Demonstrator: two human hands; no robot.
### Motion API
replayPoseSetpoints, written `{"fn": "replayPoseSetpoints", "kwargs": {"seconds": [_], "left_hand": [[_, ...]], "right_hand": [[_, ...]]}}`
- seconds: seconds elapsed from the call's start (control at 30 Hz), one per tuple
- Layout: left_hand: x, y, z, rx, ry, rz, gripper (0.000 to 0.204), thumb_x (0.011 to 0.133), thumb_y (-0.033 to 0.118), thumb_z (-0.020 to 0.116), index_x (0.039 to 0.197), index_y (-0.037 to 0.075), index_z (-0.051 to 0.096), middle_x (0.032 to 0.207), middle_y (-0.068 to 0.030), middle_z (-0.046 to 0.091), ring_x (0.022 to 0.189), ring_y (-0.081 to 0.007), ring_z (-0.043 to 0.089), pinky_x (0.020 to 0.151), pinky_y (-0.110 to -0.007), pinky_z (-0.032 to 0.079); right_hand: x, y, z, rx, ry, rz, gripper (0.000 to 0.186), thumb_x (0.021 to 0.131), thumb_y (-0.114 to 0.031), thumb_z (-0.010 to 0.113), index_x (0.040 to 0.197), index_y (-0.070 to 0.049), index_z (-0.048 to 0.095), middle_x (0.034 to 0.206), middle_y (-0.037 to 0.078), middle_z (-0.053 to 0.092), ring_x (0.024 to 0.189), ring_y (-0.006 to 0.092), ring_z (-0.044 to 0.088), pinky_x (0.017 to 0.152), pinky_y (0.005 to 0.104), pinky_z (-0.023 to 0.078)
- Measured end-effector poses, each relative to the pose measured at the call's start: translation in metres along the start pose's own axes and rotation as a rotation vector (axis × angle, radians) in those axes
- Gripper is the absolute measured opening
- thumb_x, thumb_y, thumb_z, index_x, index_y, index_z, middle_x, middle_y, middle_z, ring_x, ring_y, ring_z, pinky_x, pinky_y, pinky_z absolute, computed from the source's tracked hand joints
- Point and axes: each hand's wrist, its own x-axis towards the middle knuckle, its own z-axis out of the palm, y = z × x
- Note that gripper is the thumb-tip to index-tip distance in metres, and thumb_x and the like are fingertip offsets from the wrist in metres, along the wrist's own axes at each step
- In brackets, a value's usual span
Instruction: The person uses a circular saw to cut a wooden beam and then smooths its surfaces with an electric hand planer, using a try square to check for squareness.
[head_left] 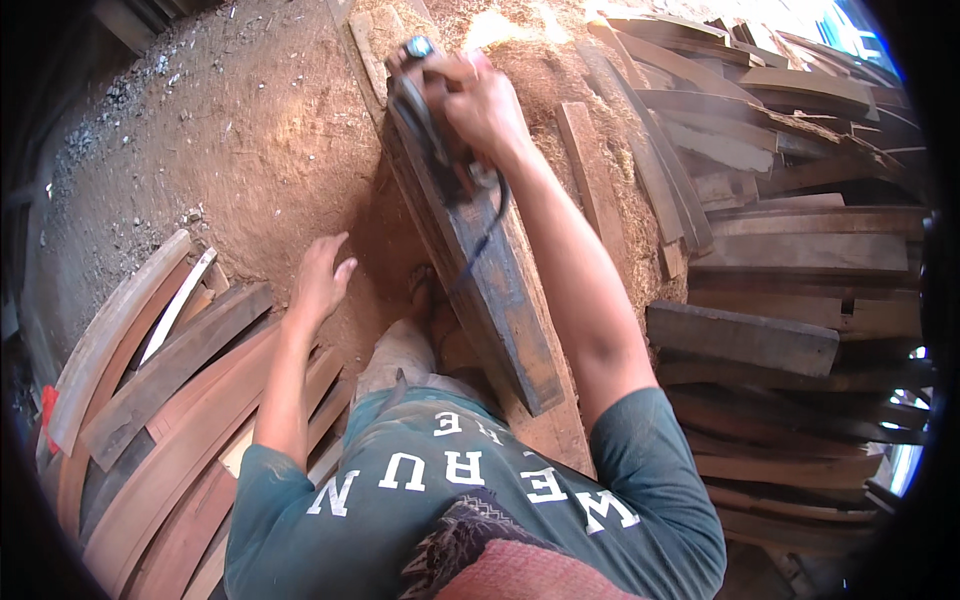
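Observation:
My right hand grips a dark electric power tool, apparently a planer, at the far end of a long weathered plank. The tool looks blurred, and its dark cord loops down over the plank's face. The plank lies lengthwise in front of me on a paler wooden beam. My left hand hangs in the air to the left of the plank, fingers apart and holding nothing.
Stacks of cut boards fill the right side, and more curved boards lie at lower left. A loose narrow board lies right of the plank among shavings. The ground is earth strewn with sawdust. My foot shows beside the beam.

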Motion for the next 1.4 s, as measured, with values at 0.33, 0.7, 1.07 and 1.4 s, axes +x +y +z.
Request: {"fn": "replayPoseSetpoints", "kwargs": {"seconds": [0.33, 0.7, 1.07, 1.4], "left_hand": [[0.036, 0.072, 0.011, -0.041, 0.155, 0.16, 0.048, 0.103, 0.023, 0.071, 0.145, 0.003, 0.062, 0.142, -0.0231, 0.064, 0.135, -0.0409, 0.061, 0.115, -0.047, 0.049], [-0.041, 0.249, 0.082, 0.114, -0.059, 0.491, 0.056, 0.098, 0.023, 0.077, 0.147, 0.005, 0.057, 0.122, -0.0182, 0.066, 0.115, -0.0349, 0.066, 0.104, -0.046, 0.054], [-0.166, 0.319, 0.18, 0.231, -0.053, 0.335, 0.056, 0.086, 0.044, 0.086, 0.111, -0.003, 0.069, 0.102, -0.0166, 0.067, 0.102, -0.0333, 0.069, 0.088, -0.044, 0.059], [0.033, 0.242, 0.062, 0.458, -0.252, 0.767, 0.035, 0.09, 0.021, 0.08, 0.107, -0.007, 0.066, 0.107, -0.0198, 0.065, 0.105, -0.0338, 0.065, 0.095, -0.043, 0.057]], "right_hand": [[-0.004, 0.016, -0.003, 0.198, -0.166, 0.064, 0.021, 0.095, -0.027, 0.065, 0.102, -0.012, 0.078, 0.08, 0.017, 0.076, 0.075, 0.0296, 0.078, 0.067, 0.0436, 0.062], [-0.391, 0.11, -0.073, 0.212, -0.048, 0.041, 0.029, 0.09, -0.008, 0.071, 0.119, -0.003, 0.072, 0.107, 0.018, 0.077, 0.102, 0.0295, 0.076, 0.09, 0.0393, 0.059], [-0.566, 0.137, -0.1, 0.294, -0.065, 0.376, 0.04, 0.088, -0.004, 0.073, 0.127, 0.001, 0.069, 0.109, 0.024, 0.078, 0.108, 0.0356, 0.078, 0.094, 0.0416, 0.06], [-0.349, 0.109, -0.074, 0.26, -0.124, 0.179, 0.03, 0.087, -0.001, 0.065, 0.116, 0.001, 0.072, 0.1, 0.015, 0.078, 0.098, 0.0211, 0.075, 0.089, 0.0368, 0.058]]}}
